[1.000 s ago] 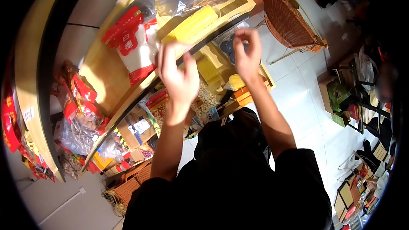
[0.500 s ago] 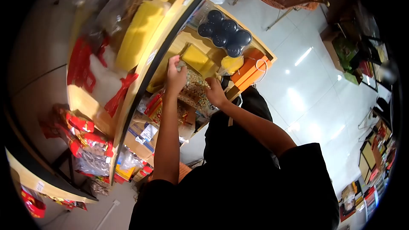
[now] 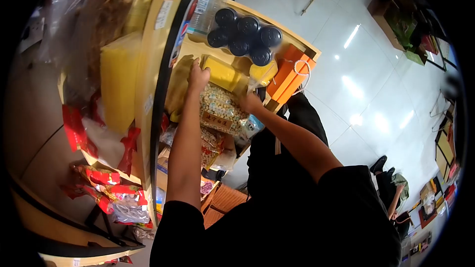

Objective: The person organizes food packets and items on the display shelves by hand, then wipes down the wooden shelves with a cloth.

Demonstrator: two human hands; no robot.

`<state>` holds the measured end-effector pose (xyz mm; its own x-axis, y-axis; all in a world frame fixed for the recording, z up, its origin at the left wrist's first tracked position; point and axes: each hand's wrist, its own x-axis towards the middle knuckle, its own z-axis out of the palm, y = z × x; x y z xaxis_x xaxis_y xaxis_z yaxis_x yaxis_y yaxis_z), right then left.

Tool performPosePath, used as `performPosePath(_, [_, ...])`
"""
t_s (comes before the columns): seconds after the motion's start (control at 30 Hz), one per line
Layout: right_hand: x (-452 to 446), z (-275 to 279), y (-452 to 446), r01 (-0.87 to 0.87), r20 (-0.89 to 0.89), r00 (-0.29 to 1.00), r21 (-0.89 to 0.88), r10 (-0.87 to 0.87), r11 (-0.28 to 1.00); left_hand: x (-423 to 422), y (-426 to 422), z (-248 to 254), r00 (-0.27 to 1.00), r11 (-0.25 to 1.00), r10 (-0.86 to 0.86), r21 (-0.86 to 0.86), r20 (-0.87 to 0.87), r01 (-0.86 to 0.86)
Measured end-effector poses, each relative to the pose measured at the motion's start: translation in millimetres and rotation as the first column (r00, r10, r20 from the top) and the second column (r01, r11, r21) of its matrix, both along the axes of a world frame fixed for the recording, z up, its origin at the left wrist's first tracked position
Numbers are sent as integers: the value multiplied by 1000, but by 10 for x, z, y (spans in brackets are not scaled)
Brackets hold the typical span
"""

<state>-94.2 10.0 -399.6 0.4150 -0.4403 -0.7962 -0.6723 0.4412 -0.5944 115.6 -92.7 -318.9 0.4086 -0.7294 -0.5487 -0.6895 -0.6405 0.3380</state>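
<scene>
A clear bag of lotus seeds (image 3: pixel 220 103), pale and round with a brown label, lies tilted at the front of the wooden shelf. At its upper left corner is my left hand (image 3: pixel 199 78), closed, with the thumb and forefinger showing above the bag's edge. My right hand (image 3: pixel 251 103) is closed at the bag's right edge; its fingertips are somewhat blurred. Just beyond the bag sits a yellow block-shaped pack (image 3: pixel 221 73). Beneath it another bag with red and yellow print (image 3: pixel 212 144) shows partly.
A wrapped pack of black-lidded containers (image 3: pixel 249 28) stands at the shelf's far end, beside an orange box (image 3: pixel 292 76) with a white cord. A dark-edged wooden panel (image 3: pixel 170 69) rises at left. Red packages (image 3: pixel 111 188) hang lower left. Another person (image 3: pixel 389 188) is at far right.
My view has shifted, and the shelf panel appears farther left. The bag of lotus seeds now shows its brown label, with the printed bag below more exposed. Another person has come into view.
</scene>
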Motion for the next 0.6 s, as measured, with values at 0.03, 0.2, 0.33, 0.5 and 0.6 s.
performPosePath(0.03, [-26, 39, -28, 84, 52, 995, 26, -86, 996, 0, -25, -33, 1000, 1000, -13, 17, 28, 13])
performPosePath(0.2, [6, 104, -165, 255, 72, 964, 38, -258, 966, 5, -109, -131, 1000, 996, -27, 82, 6, 27])
performPosePath(0.33, [33, 120, -200, 305, 271, 919, -27, -287, 952, 149, -94, -386, 978, 995, -56, 72, -200, 71])
performPosePath(0.5, [283, 472, -325, 581, 265, 740, 213, -619, 786, 68, -121, -309, 991, 986, -85, 134, -103, 99])
performPosePath(0.6, [540, 68, -43, 775, 268, 566, 147, -779, 614, -69, -176, -120, 983, 983, -67, 160, -173, 95])
